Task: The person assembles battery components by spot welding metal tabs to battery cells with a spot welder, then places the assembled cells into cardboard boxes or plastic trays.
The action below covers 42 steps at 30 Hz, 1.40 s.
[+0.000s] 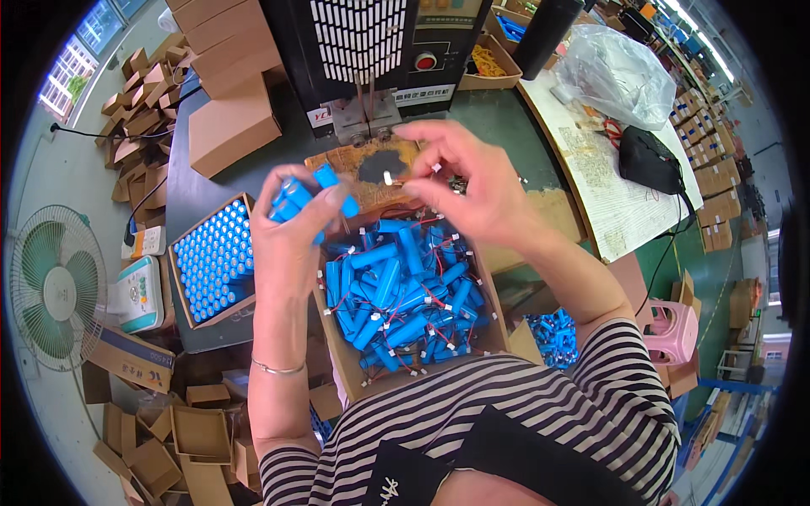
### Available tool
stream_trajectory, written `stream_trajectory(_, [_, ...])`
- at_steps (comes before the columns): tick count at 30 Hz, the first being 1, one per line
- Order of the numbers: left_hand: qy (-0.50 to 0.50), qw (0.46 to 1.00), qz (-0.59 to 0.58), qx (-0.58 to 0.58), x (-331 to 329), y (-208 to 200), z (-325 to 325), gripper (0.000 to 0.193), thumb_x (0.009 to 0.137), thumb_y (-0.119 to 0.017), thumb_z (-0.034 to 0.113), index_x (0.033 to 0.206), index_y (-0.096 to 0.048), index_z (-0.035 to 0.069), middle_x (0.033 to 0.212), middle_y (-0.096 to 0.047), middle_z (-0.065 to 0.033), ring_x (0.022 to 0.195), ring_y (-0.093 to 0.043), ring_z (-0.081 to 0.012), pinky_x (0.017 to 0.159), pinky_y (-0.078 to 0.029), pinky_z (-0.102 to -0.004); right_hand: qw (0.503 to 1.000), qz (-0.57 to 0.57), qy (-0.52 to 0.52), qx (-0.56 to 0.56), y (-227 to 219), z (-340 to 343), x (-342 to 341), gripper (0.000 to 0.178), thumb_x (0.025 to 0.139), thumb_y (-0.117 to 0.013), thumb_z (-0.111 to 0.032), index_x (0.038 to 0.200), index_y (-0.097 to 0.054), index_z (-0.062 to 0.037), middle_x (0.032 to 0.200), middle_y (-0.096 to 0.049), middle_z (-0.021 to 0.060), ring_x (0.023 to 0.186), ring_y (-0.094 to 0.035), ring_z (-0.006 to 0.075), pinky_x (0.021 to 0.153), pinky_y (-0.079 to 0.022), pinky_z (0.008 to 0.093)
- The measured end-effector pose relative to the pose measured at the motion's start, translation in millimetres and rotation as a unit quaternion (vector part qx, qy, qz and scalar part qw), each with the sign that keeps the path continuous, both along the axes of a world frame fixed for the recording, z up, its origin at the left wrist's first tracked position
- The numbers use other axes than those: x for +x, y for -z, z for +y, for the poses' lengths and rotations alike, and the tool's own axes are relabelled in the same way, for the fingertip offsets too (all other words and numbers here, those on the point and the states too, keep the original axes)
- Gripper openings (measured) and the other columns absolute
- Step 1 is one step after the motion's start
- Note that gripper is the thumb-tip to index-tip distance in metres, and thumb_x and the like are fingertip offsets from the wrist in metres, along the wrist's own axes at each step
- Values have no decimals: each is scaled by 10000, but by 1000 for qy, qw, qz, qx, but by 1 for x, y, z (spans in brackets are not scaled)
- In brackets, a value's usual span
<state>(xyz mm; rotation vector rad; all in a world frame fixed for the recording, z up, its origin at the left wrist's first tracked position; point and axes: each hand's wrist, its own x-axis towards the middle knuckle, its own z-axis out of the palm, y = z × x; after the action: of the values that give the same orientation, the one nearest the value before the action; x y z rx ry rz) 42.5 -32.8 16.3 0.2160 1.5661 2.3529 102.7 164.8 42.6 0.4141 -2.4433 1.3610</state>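
My left hand (pixel 287 240) is closed around several blue cylindrical battery cells (pixel 291 198); one of them (pixel 327 176) tilts out past the fingertips. My right hand (pixel 481 190) pinches a thin wire lead between thumb and fingers, and a small white end (pixel 388 178) sticks out to its left. Another white connector (pixel 436 168) shows against the fingers. Both hands are over a worn wooden block (pixel 344 158) with a dark patch, just in front of the electrodes (pixel 364 105) of a black spot welder (pixel 418 38). The exact pinch is partly hidden by the fingers.
Below my hands, a cardboard box (pixel 499 325) holds blue cells with red leads. At left, a carton (pixel 213 322) contains upright cells. Cardboard boxes (pixel 232 126), a fan (pixel 59 288), a plastic bag (pixel 616 76), a black pouch (pixel 650 160) and a pink stool (pixel 672 333) stand around.
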Motion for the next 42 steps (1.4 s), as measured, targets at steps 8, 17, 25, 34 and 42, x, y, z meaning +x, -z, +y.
stream_trajectory(8, [-51,934,240,-261,-17,13,18,208,722,-727,85,868,-591,28,777,-617,-24,684,-530,-77,634,-440,-223,971,-129,64,-192,30,7,-27,144,793,-649,-80,872,-617,37,705,-608,11,621,-523,39,534,-431,203])
stream_trajectory(17, [-39,874,295,-385,-33,14,30,320,672,-753,203,902,-619,27,749,-622,-123,728,-538,-252,705,-448,-336,956,-138,65,-249,33,-8,-37,94,795,-644,-48,829,-598,26,736,-586,-3,650,-510,18,556,-413,157])
stream_trajectory(25, [-39,889,298,-345,-37,18,32,413,661,-759,234,943,-605,-25,770,-615,-179,741,-561,-285,705,-454,-358,960,-127,125,-217,35,-11,-40,91,768,-646,-41,807,-604,31,739,-599,12,652,-517,23,568,-428,170])
stream_trajectory(34, [-80,868,333,-360,-39,25,31,394,663,-757,244,907,-608,-27,740,-617,-171,691,-594,-269,674,-467,-347,970,-90,119,-194,31,-15,-39,136,764,-647,-88,809,-616,37,695,-607,29,624,-542,56,553,-442,203])
stream_trajectory(42, [152,928,249,-230,3,-8,8,196,720,-707,90,898,-645,35,770,-643,-31,695,-572,-78,625,-464,-227,942,-97,137,-289,31,64,-20,306,890,-543,-242,1009,-599,34,910,-637,90,814,-606,144,686,-489,263])
